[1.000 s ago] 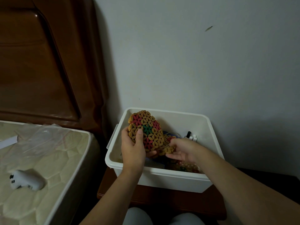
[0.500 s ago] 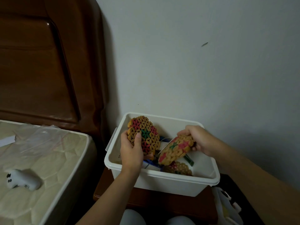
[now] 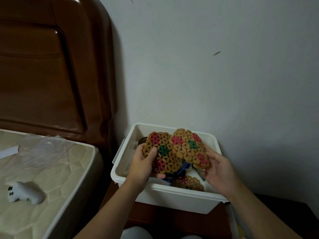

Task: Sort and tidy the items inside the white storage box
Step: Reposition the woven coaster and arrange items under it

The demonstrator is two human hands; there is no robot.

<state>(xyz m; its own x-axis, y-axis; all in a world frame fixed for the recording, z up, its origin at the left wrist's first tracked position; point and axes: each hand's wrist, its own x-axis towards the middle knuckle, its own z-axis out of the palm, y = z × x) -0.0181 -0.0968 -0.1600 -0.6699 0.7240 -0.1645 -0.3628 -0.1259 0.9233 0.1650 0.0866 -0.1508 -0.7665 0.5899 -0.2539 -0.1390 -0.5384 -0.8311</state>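
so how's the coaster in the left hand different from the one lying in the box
The left hand grips the held coaster upright above the white storage box; the loose coaster lies flat inside, touched by no hand. The held one shows fully; the loose one is partly hidden. Both share the woven tan, red and green flower pattern.

The two held mats (image 3: 162, 152) (image 3: 189, 147) show tan woven flowers with red and green patches, the storage box (image 3: 172, 195) is white, the headboard (image 3: 51, 66) at the left glossy brown.

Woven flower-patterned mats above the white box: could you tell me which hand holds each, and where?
Left hand grips one round woven mat at its left edge; right hand grips the other at its lower right edge.
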